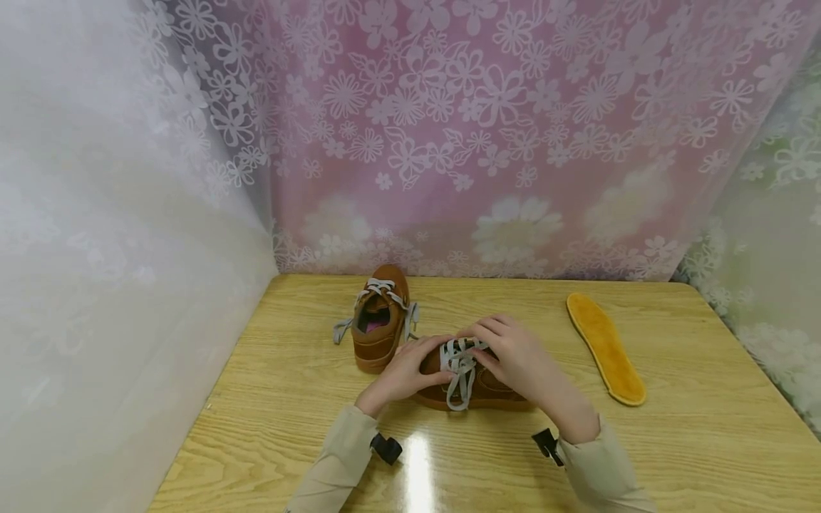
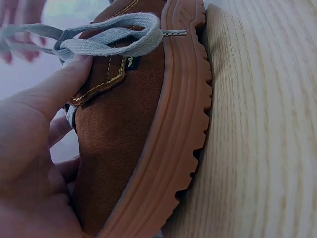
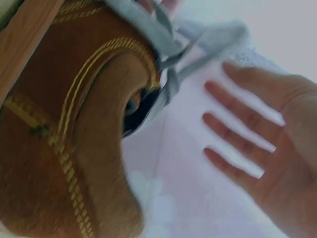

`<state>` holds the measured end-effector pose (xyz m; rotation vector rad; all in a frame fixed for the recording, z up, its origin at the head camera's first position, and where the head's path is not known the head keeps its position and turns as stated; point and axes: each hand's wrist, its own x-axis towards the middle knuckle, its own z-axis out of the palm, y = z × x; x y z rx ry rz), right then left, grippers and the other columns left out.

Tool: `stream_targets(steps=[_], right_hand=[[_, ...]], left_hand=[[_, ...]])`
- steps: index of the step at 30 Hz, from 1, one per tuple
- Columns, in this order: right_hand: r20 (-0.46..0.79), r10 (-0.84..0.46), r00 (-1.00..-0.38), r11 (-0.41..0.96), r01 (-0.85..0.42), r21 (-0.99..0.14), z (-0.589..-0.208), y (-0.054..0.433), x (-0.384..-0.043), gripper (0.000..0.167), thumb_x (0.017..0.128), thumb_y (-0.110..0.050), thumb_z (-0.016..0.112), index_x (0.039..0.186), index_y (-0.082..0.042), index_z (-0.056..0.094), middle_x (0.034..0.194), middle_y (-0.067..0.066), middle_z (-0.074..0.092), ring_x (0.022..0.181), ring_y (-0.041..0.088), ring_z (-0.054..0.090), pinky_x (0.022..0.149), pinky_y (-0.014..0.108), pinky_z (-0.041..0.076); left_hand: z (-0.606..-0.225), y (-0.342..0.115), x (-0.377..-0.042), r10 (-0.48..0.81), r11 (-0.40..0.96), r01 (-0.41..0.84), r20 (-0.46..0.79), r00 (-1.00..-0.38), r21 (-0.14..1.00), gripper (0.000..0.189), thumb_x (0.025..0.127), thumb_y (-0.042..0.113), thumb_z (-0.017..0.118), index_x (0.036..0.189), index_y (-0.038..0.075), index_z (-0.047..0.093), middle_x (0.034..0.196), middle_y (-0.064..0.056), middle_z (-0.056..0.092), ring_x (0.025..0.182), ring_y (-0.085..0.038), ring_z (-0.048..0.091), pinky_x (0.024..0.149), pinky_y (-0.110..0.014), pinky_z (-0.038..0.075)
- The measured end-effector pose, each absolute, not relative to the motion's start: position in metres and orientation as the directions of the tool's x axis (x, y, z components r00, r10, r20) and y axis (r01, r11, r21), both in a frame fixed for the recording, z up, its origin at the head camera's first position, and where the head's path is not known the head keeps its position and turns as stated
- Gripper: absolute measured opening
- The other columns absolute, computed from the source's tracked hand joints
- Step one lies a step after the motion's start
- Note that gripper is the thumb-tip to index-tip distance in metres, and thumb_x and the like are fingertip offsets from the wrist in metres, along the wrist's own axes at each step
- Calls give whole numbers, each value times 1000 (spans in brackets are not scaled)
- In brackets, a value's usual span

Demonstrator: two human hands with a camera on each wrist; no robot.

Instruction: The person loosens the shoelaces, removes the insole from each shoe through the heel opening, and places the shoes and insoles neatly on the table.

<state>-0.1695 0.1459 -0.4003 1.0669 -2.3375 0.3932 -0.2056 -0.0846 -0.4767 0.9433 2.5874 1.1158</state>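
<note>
A brown suede shoe (image 1: 507, 397) with grey laces (image 1: 458, 390) lies sideways in front of me, toe to the left. My left hand (image 1: 400, 374) grips its toe end, the thumb on the upper beside the lace knot and the fingers round the far side. In the left wrist view, a lace loop (image 2: 143, 37) with a metal tip hangs over the shoe's side. My right hand (image 3: 277, 129) hovers by the shoe opening with straight, spread fingers and nothing between them. A slack lace (image 3: 208, 52) stretches past its fingertips in the right wrist view.
A matching brown shoe (image 1: 373, 351) stands behind to the left, its grey laces undone and something pink inside. An orange-yellow fuzzy insole (image 1: 606, 349) lies on the right of the wooden table (image 1: 269, 420). Flowered curtains (image 1: 449, 142) hang at the back and both sides.
</note>
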Motion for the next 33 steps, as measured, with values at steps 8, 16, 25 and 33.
stream_targets(steps=[8, 16, 25, 33], right_hand=[[483, -593, -644, 712, -700, -60, -410, 151, -174, 19, 84, -17, 84, 101, -14, 77, 110, 4, 71, 102, 26, 65, 85, 42, 56], [495, -579, -648, 741, -672, -12, -416, 150, -175, 14, 83, -15, 85, 93, -14, 76, 105, 2, 71, 101, 24, 64, 83, 41, 55], [602, -658, -452, 642, -755, 134, -417, 121, -168, 25, 78, -15, 89, 96, -12, 72, 93, 0, 72, 92, 22, 67, 83, 39, 56], [550, -650, -525, 653, -756, 50, -414, 125, -165, 28, 80, -17, 87, 104, -14, 73, 102, 0, 71, 100, 22, 65, 89, 37, 55]], left_hand=[[-477, -84, -206, 618, 525, 501, 97, -780, 688, 67, 96, 35, 72, 155, 24, 43, 153, -4, 48, 140, -30, 44, 115, -59, 29], [-478, -84, -206, 615, 531, 507, 102, -782, 680, 67, 96, 36, 72, 155, 26, 42, 153, -3, 48, 139, -29, 45, 114, -57, 30], [-480, -86, -207, 627, 516, 527, 120, -769, 675, 67, 97, 33, 71, 155, 18, 42, 151, -6, 50, 137, -29, 47, 115, -57, 30], [-480, -86, -207, 631, 501, 522, 122, -766, 690, 65, 97, 35, 70, 155, 20, 43, 152, -3, 49, 139, -27, 46, 116, -57, 28]])
